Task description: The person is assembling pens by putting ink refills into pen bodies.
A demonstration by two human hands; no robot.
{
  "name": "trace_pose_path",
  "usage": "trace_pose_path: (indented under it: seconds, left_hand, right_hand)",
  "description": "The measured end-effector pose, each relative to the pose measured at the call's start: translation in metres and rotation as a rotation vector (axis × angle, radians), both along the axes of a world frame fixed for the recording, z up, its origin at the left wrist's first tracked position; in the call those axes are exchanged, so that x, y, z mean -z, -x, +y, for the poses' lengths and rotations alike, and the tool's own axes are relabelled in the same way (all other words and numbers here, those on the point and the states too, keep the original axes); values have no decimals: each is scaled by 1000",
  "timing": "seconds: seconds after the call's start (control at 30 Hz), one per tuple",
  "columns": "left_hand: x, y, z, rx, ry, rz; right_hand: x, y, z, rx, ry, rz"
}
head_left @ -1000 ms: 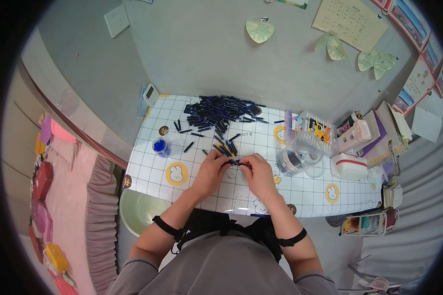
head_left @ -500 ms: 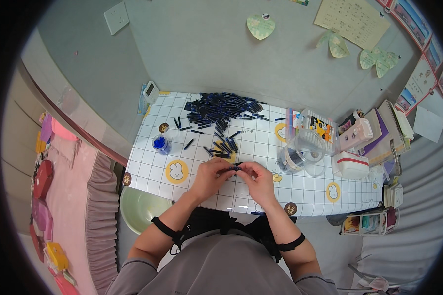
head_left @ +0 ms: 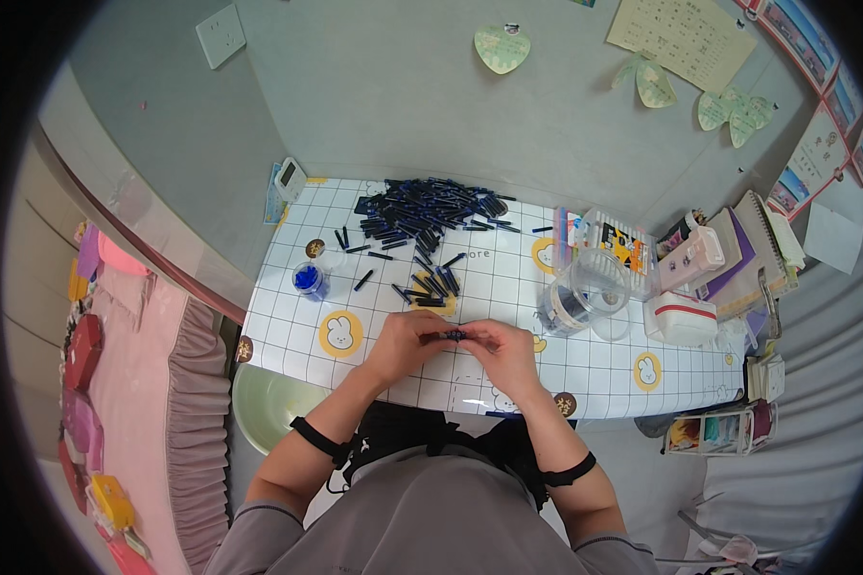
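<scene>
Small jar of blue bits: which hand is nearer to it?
Left. The left hand is to the right of the jar and closer to the person's body; the right hand is farther right, past the left one.

At the centre of the frame, my left fingers [head_left: 430,329] and my right fingers [head_left: 484,333] meet around a piece [head_left: 455,335], over the tabletop [head_left: 278,321]. Just behind them lies a loose group of sticks [head_left: 438,282]; farther up, near the wall [head_left: 384,96], the heap [head_left: 427,209]. A jar [head_left: 318,290] stands left of centre, a container [head_left: 599,302] right, a pouch [head_left: 681,324] beyond it; at lower left, a basin [head_left: 246,407] sits below the tabletop, right of the bed [head_left: 129,383]
</scene>
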State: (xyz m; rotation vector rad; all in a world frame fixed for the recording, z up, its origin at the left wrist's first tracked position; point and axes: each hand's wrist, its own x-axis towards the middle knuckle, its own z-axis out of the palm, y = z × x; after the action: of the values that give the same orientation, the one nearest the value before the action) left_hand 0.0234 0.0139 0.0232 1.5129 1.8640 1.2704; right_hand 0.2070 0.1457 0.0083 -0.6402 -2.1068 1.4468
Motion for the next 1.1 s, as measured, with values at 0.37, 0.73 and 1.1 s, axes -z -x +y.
trace_pose_path:
  seconds: [0.37, 0.73, 1.1]
  left_hand:
    - [0, -3, -1, -59, 0, 27]
    - [-84, -38, 25, 148, -198, 101]
    - [-116, -93, 125, 21, -474, 233]
  right_hand:
    - [-1, 1, -2, 15, -33, 15]
    - [-90, -50, -2, 175, -129, 132]
    - [-134, -97, 64, 441, -360, 230]
